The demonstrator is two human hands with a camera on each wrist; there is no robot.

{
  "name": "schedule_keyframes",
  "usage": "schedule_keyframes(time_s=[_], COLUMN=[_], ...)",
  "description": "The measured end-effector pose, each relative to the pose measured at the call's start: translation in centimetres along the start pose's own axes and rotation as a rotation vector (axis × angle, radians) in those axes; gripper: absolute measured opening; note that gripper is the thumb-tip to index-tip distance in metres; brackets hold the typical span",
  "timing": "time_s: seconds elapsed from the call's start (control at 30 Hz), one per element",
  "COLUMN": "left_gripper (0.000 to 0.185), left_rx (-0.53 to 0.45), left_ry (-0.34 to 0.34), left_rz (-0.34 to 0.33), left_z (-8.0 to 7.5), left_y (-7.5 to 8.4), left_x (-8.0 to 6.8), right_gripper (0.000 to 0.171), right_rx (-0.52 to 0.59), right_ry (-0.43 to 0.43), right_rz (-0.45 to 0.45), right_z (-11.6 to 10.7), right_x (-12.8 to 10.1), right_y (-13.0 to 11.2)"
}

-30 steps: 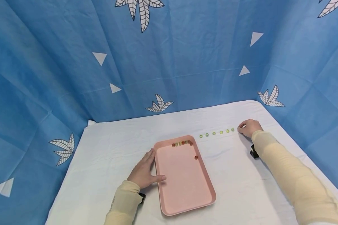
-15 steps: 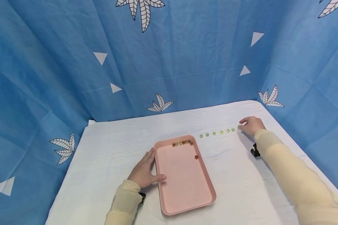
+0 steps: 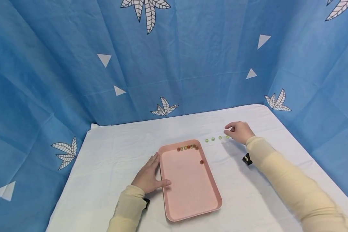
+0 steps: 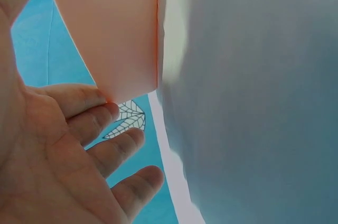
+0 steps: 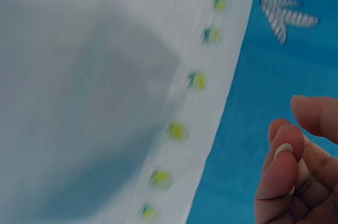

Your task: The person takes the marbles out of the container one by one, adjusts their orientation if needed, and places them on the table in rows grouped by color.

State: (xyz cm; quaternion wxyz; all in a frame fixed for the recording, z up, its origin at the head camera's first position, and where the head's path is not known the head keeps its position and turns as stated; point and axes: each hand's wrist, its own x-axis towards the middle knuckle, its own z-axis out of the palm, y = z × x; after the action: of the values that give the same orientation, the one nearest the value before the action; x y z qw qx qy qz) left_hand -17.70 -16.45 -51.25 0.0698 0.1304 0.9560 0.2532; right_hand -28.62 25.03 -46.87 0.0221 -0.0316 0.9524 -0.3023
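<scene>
The pink tray is smooth plastic with a soft matt finish. The yellow-green marbles are translucent, smooth glass; the brownish balls in the tray seem glassy too, though they show too small to be sure. The white desk cloth is matt and faintly creased. The blue curtain is matt, creased fabric; the cream sleeves, wrinkled cloth.

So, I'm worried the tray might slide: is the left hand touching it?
Touching. The left wrist view shows the left hand with fingertips against the edge of the pink tray, no gap between.
</scene>
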Motion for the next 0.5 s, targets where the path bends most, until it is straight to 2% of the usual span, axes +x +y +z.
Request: schedule_keyframes(time_s=[0.5], left_gripper=[0.121], left_rx=[0.003], left_ry=[-0.001], left_rz=[0.007], left_z=[-0.1], left_y=[0.1], left_x=[-0.1], right_gripper=[0.023], right_rx=[0.036], right_ry=[-0.051], right_rz=[-0.185], right_z=[3.5], right_x=[-0.7], right_y=[-6.4])
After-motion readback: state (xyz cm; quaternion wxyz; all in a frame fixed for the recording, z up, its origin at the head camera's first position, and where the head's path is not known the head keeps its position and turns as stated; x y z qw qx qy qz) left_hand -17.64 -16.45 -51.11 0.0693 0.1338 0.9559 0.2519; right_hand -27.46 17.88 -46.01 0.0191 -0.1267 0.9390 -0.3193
